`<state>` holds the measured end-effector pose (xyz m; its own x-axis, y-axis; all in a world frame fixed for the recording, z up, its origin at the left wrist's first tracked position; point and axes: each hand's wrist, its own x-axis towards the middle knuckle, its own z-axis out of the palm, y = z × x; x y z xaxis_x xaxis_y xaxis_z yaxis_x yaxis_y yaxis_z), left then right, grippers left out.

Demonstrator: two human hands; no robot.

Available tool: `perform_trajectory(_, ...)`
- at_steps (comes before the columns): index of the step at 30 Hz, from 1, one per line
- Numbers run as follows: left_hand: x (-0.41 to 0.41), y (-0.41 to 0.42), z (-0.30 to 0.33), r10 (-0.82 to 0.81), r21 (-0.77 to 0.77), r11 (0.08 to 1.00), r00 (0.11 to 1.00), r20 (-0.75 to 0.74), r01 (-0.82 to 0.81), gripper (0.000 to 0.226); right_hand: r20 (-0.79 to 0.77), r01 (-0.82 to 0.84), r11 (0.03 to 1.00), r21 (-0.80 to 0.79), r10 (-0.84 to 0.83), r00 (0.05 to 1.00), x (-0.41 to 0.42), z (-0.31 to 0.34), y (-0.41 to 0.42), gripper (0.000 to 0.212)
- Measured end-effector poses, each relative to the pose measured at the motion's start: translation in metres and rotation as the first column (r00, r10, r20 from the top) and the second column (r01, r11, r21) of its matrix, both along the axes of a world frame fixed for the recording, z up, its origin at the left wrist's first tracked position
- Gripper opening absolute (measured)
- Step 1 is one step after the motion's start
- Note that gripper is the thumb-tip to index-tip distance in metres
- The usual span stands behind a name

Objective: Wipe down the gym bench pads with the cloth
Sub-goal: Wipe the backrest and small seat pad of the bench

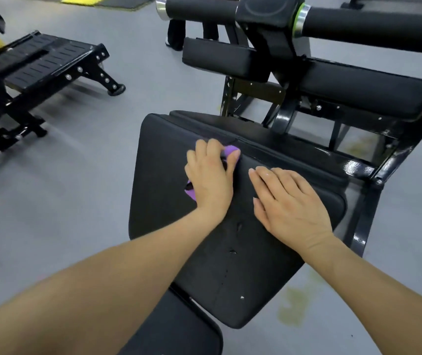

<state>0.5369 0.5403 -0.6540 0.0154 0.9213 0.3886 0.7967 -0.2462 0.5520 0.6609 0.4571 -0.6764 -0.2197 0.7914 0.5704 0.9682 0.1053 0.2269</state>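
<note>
A large black bench pad fills the middle of the view, with a few small tears along its centre seam. My left hand lies on the pad's upper part, fingers curled over a purple cloth that shows at the fingertips and below the thumb side. My right hand rests flat on the pad just to the right, fingers straight and together, holding nothing. A second black pad sits at the bottom near my arms.
Two more black pads sit on the black steel frame behind, under foam rollers. A black flat bench stands to the left on the grey floor. A person's legs stand at the back.
</note>
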Motion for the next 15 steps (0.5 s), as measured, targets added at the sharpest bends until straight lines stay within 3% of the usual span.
perform_trajectory(3,0.000,-0.046,-0.014,-0.119,-0.039,0.992,0.990,-0.074,0.117,0.025,-0.035,0.035,0.999,-0.028,-0.036,0.999,-0.001,0.003,-0.002,0.047)
perform_trajectory(5,-0.001,-0.043,-0.011,-0.149,-0.078,0.986,0.988,-0.024,0.147,0.024,-0.036,0.047,0.997,-0.067,-0.049,0.998,-0.002,0.006,-0.002,0.048)
perform_trajectory(8,0.001,-0.013,0.005,-0.073,-0.038,0.997,0.997,0.016,0.074,0.025,-0.058,0.094,0.991,-0.094,-0.099,0.993,0.000,0.010,-0.007,0.048)
perform_trajectory(12,0.015,0.019,0.019,0.160,-0.098,0.982,0.987,-0.006,-0.160,0.030,-0.107,0.172,0.984,-0.051,-0.176,0.979,0.015,0.006,-0.031,0.047)
perform_trajectory(15,0.026,-0.020,0.007,0.045,-0.077,0.996,0.999,0.000,-0.045,0.030,-0.112,0.180,0.984,-0.011,-0.180,0.977,0.026,0.003,-0.045,0.047)
